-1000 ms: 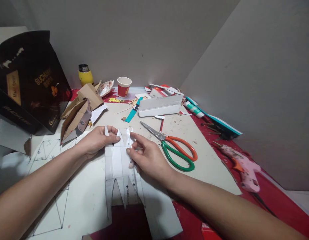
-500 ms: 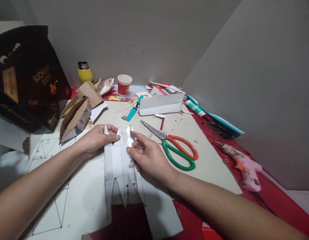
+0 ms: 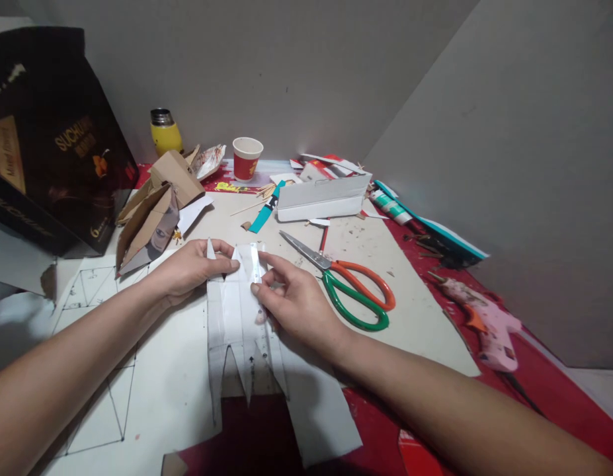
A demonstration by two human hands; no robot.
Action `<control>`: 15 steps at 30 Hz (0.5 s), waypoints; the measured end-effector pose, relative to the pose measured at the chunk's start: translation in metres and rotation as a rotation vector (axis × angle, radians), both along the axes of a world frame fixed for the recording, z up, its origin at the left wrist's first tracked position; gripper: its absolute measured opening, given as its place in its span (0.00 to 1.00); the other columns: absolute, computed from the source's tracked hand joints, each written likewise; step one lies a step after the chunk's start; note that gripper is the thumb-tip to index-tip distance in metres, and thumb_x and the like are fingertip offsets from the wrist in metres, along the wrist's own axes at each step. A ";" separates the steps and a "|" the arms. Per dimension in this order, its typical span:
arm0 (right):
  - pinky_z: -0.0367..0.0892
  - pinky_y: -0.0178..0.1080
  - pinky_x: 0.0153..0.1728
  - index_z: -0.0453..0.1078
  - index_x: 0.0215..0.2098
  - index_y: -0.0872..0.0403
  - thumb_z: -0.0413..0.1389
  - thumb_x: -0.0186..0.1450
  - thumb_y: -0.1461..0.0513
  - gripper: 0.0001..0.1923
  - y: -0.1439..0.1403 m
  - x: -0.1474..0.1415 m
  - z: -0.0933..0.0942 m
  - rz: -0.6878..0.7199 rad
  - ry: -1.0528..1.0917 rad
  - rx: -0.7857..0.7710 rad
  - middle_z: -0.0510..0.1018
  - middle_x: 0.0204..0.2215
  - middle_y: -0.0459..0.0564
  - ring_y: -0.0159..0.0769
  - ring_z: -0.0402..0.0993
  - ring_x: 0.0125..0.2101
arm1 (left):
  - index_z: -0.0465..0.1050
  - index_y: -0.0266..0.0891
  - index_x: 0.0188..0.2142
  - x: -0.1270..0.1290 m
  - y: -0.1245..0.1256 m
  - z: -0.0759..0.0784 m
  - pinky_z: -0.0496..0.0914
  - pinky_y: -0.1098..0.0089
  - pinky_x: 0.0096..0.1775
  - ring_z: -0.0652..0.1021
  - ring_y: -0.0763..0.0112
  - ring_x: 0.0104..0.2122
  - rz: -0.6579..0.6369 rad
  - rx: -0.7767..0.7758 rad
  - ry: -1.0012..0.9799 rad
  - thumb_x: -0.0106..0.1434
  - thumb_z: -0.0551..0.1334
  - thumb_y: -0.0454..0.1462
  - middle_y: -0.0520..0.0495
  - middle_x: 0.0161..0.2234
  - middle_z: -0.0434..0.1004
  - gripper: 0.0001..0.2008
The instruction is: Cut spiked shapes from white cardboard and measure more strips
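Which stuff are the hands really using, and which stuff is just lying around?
In use:
left hand
right hand
white pointed paper cutout

Lying about:
scissors
pink glue gun
paper cup
yellow flask
torn cardboard box

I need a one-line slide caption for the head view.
Both hands, left and right, hold a white cut-out beside scissors.

The scene was dim and evenly lit, with soft light from above and slightly behind the viewer. Faint, blurred shadows lay under both forearms on the tabletop (image 3: 415, 317). A pale sheen showed on the white paper strip (image 3: 237, 311) between the hands. The wide lens bent the walls outward near the edges, and the corners looked soft and slightly grainy.
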State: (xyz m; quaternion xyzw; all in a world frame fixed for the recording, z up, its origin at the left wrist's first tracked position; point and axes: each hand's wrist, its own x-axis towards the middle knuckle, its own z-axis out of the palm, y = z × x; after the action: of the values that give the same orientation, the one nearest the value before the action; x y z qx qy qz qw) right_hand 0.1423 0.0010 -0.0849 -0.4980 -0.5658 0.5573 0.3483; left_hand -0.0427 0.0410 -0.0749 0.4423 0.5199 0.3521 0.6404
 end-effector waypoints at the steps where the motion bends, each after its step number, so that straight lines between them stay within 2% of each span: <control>1: 0.61 0.27 0.11 0.59 0.61 0.57 0.55 0.63 0.65 0.29 0.000 0.000 0.001 -0.002 -0.005 0.001 0.68 0.29 0.40 0.25 0.73 0.16 | 0.73 0.36 0.30 0.001 0.000 0.000 0.63 0.74 0.26 0.70 0.76 0.21 0.003 -0.001 -0.002 0.45 0.74 0.35 0.56 0.19 0.72 0.14; 15: 0.64 0.28 0.15 0.59 0.62 0.56 0.54 0.64 0.66 0.28 0.001 0.002 0.000 0.008 -0.082 0.074 0.70 0.29 0.41 0.26 0.74 0.17 | 0.73 0.36 0.29 0.003 0.001 0.002 0.62 0.75 0.24 0.70 0.78 0.20 0.025 -0.029 -0.004 0.41 0.75 0.34 0.57 0.19 0.71 0.16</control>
State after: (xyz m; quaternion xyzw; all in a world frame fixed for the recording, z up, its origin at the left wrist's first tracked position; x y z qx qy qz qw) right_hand 0.1443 0.0015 -0.0849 -0.5049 -0.6018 0.5164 0.3409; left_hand -0.0395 0.0415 -0.0725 0.4257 0.5291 0.3537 0.6433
